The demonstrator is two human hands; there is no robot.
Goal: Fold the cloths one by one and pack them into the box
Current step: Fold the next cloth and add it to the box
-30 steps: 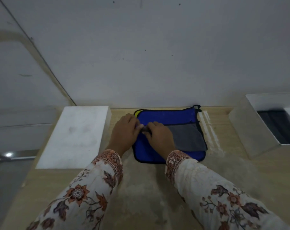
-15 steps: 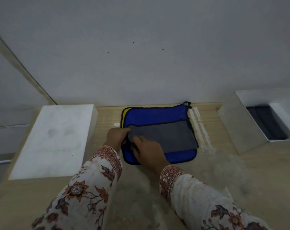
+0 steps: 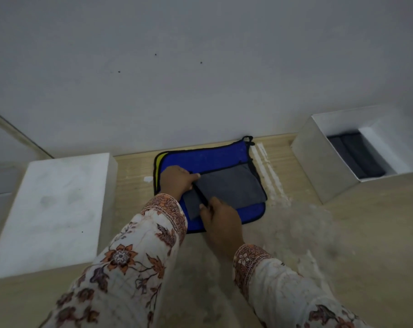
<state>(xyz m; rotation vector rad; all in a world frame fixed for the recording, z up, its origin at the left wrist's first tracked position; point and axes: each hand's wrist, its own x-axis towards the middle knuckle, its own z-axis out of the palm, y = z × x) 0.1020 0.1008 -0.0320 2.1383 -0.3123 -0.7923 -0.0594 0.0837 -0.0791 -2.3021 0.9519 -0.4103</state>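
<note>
Head view, one frame. A pale wood-grain desk (image 3: 342, 245) meets a plain grey-white wall at its far edge. At centre, a flat square blue cloth with black piping (image 3: 200, 159) lies on the desk, with a sliver of yellow cloth (image 3: 158, 162) showing under its 9 o'clock edge and a small black hanging loop (image 3: 247, 138) at its 1 o'clock corner. On top of the blue cloth lies a smaller grey cloth (image 3: 234, 185), partly folded, its 8 o'clock corner turned over along a dark diagonal crease. The left hand (image 3: 177, 179) sits at the 9 o'clock side of the grey cloth, fingers curled, thumb and fingertips pinching the cloth's upper left corner; grip clamped on the grey cloth. The right hand (image 3: 221, 221) rests at the 6 o'clock edge, fingertips holding the folded flap near the crease; the grip looks closed on the fabric, though the fingertips are partly hidden. Both arms wear white sleeves printed with brown and orange flowers. At 3 o'clock of the cloths, well apart, stands an open white rectangular cardboard box (image 3: 323, 166); dark folded cloths (image 3: 357, 155) already lie inside it. At 9 o'clock, near the cloths but not touching, lies a white rectangular box lid (image 3: 51, 209), flat side up. White streaks mark the desk between the blue cloth and the box.
</note>
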